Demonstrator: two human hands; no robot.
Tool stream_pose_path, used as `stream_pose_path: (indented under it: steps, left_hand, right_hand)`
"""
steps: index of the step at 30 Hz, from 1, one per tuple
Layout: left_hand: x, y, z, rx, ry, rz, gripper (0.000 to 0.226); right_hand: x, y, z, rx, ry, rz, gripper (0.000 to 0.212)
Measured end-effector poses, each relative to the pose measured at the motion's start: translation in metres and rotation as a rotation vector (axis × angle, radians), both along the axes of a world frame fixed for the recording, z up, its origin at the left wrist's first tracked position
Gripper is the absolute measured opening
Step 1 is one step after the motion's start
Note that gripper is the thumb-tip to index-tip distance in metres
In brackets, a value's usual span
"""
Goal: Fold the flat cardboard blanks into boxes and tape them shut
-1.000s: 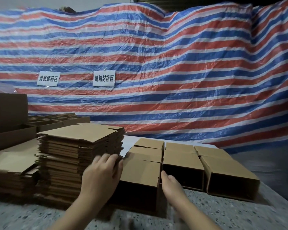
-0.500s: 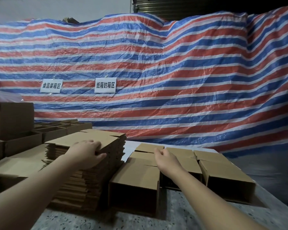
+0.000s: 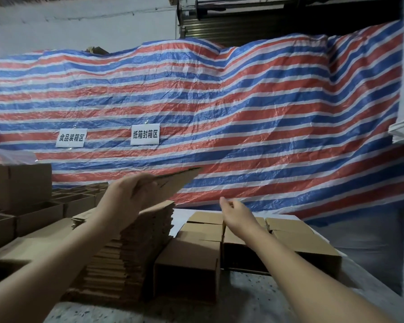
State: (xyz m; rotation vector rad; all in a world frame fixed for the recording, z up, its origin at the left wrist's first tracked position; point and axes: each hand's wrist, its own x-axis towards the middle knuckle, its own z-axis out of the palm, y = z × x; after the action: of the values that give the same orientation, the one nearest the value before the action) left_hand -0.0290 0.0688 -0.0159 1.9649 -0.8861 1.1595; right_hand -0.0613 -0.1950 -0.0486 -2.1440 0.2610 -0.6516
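The left hand (image 3: 124,197) has its grip closed around one flat cardboard blank (image 3: 173,183), fingers curled over the near edge, and holds it tilted up above the stack of blanks (image 3: 135,248) on the tabletop (image 3: 254,306). The far corner of the blank points up and to the right, clear of the stack. The right hand (image 3: 237,212) grasps nothing; its fingers are loosely curled and relaxed, and it hangs over the folded boxes (image 3: 196,252) lined up just to the right of the stack. A blank like this should be light and fairly stiff across its panels, yet it will hinge readily along its scored creases, so a one-edge hold will probably let the free end flop or swing. The surface looks dry and matte, so it is unlikely to slip, but the corners and thin flap edges could crush or bend if squeezed hard. A good hold would likely be both hands on opposite long edges near the creases, thumbs on top, so the sleeve can be pushed open square. The right hand is near enough to take the raised free corner. More open boxes (image 3: 33,215) sit at the left, and a striped tarp (image 3: 243,113) hangs behind.
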Motion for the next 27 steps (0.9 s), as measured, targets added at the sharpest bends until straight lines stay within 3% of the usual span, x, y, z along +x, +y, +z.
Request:
stream_pose_path:
  steps: [3, 7, 11, 13, 15, 19, 27]
  left_hand:
    - [-0.033, -0.003, 0.02, -0.123, 0.116, -0.123, 0.016]
    - [-0.072, -0.006, 0.036, -0.269, 0.447, -0.424, 0.011]
    - [-0.091, -0.01, 0.044, -0.267, 0.616, -0.628, 0.021]
    - [-0.095, -0.016, 0.044, -0.264, 0.641, -0.67, 0.024]
    - [-0.095, -0.023, 0.039, -0.291, 0.648, -0.664, 0.028]
    - [-0.091, -0.045, 0.011, -0.351, 0.631, -0.526, 0.026]
    - [-0.091, -0.088, -0.085, -0.378, 0.776, -0.356, 0.015]
  right_hand:
    - [-0.021, -0.011, 0.02, 0.087, -0.081, -0.022, 0.064]
    - [-0.059, -0.024, 0.047, 0.201, -0.244, -0.02, 0.065]
    - [-0.107, -0.036, 0.07, 0.309, -0.421, 0.055, 0.075]
    - [-0.13, -0.042, 0.075, 0.32, -0.423, 0.117, 0.077]
    - [-0.149, -0.05, 0.072, 0.305, -0.364, 0.252, 0.071]
    - [-0.171, -0.064, 0.046, 0.29, -0.272, 0.411, 0.028]
    - [-0.181, -0.086, -0.046, 0.424, -0.158, 0.255, 0.04]
